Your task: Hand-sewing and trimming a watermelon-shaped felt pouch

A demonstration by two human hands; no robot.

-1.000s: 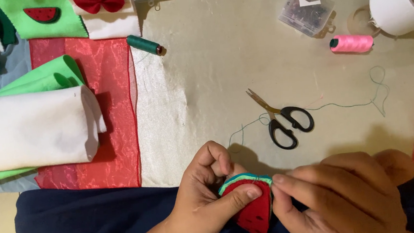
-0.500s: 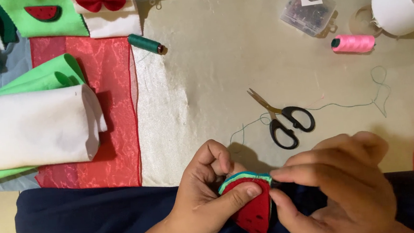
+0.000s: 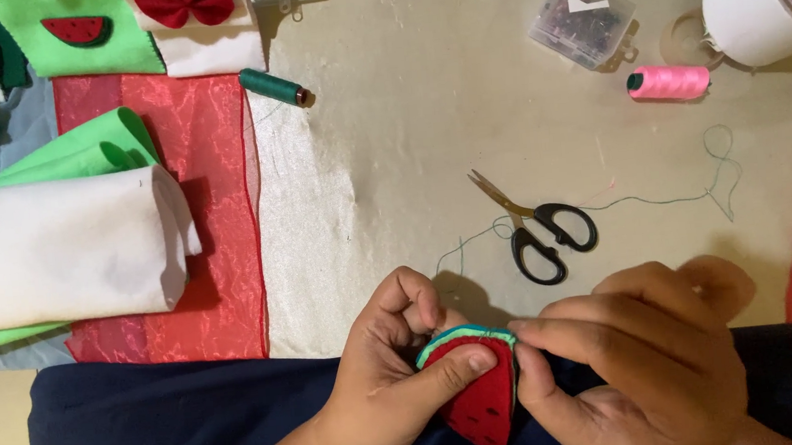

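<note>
- The left hand [image 3: 386, 386] pinches the red felt watermelon slice with its green and teal rim [image 3: 476, 389], thumb across the red face and fingers curled behind; this grip is clamped on the slice exactly as it was a second ago.
- The right hand [image 3: 642, 363] has drawn its fingers in: earlier they lay long over the slice's right side, now the fingertips [image 3: 525, 328] are closed together at the rim, just right of the left grip. Whether they hold a needle cannot be told.
- The slice itself has not shifted; it stays over the dark navy cloth [image 3: 174, 418] at the near edge of the desk [image 3: 408, 136].
- A thin green thread [image 3: 661, 197] trails from behind the left grip away toward the far right.
- The black-handled scissors [image 3: 540, 229] lie untouched just beyond both grips.
- Judged from this, the work is small handling at the rim's edge, with the piece held steady.
</note>
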